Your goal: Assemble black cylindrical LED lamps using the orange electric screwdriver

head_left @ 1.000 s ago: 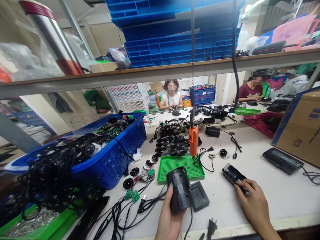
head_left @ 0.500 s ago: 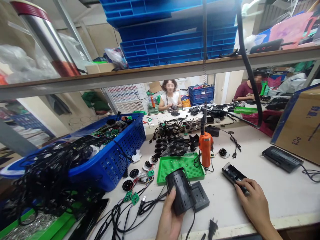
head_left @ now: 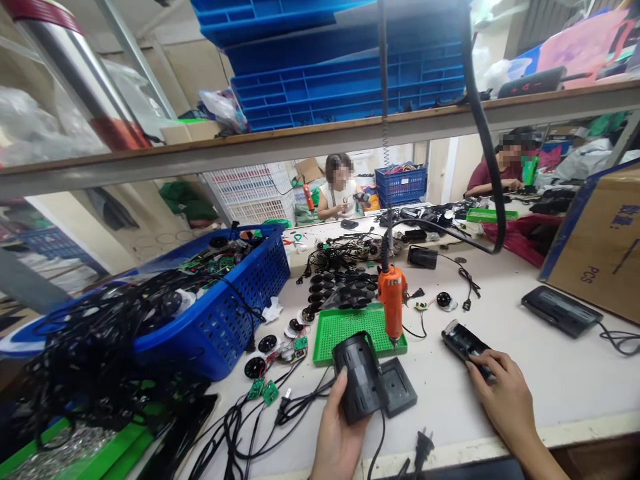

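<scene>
My left hand (head_left: pixel 343 427) is closed around a black plastic housing (head_left: pixel 356 377) with slots in its side, held tilted above the table's front. A black cord hangs from its lower end. Beyond it lies a square black block with a recess (head_left: pixel 400 390), partly covered by the housing. To the right, my right hand (head_left: pixel 503 397) grips the near end of an open black half-shell (head_left: pixel 465 343), which rests on the white table. An orange electric screwdriver (head_left: pixel 393 303) hangs upright from a coiled cord over a green perforated tray (head_left: pixel 330 333) with small screws in it.
On the left stands a blue basket (head_left: pixel 215 340) heaped with cords and circuit boards. Fan parts (head_left: pixel 267 344) and green boards (head_left: pixel 270 393) lie beside it. A cardboard box (head_left: pixel 595 247) and another black housing (head_left: pixel 560 312) are at right. Two co-workers sit beyond the table.
The orange screwdriver has swung left over the tray. Both hands keep their holds, almost unmoved. The co-worker opposite has shifted their hands apart.
</scene>
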`<control>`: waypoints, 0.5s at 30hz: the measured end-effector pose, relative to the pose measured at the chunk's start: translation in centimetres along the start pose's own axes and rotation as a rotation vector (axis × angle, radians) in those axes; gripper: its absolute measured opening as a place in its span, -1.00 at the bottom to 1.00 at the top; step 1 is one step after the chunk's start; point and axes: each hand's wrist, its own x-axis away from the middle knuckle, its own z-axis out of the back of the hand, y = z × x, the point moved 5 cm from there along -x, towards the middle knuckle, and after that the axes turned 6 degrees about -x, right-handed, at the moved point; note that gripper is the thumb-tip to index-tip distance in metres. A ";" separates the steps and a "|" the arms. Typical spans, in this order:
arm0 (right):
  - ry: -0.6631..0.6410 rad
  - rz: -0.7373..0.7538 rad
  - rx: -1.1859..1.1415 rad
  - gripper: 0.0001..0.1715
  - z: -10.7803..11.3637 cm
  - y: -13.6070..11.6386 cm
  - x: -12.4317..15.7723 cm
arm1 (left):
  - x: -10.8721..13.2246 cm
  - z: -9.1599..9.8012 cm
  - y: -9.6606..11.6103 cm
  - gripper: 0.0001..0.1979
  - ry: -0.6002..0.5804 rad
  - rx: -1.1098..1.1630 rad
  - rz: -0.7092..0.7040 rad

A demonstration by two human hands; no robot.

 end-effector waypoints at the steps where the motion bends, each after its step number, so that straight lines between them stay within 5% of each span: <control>1: -0.001 -0.002 -0.003 -0.50 0.0 0.0 0.0 | 0.0 0.0 -0.1 -0.51 -0.013 -0.009 0.005; 4: -0.004 0.003 -0.006 -0.50 0.1 -0.1 -0.1 | 0.4 -0.2 0.2 -0.49 -0.059 -0.017 0.036; 7: -0.008 0.010 -0.010 -0.53 0.1 -0.1 -0.1 | 1.7 -2.2 2.9 -0.49 -0.127 -0.046 0.093; 9: -0.009 -0.003 -0.013 -0.55 0.1 -0.1 -0.2 | 2.2 -5.1 7.1 -0.54 -0.188 -0.078 0.043; 11: -0.012 -0.030 -0.018 -0.55 0.2 0.0 -0.2 | 1.5 -9.6 13.2 -0.59 -0.316 -0.067 -0.185; 13: -0.012 -0.057 -0.025 -0.53 0.3 0.0 -0.2 | -0.4 -14.7 19.6 -0.60 -0.442 -0.058 -0.495; 15: -0.016 -0.074 -0.030 -0.52 0.4 0.1 -0.2 | -4.0 -19.4 24.0 -0.64 -0.447 -0.100 -0.643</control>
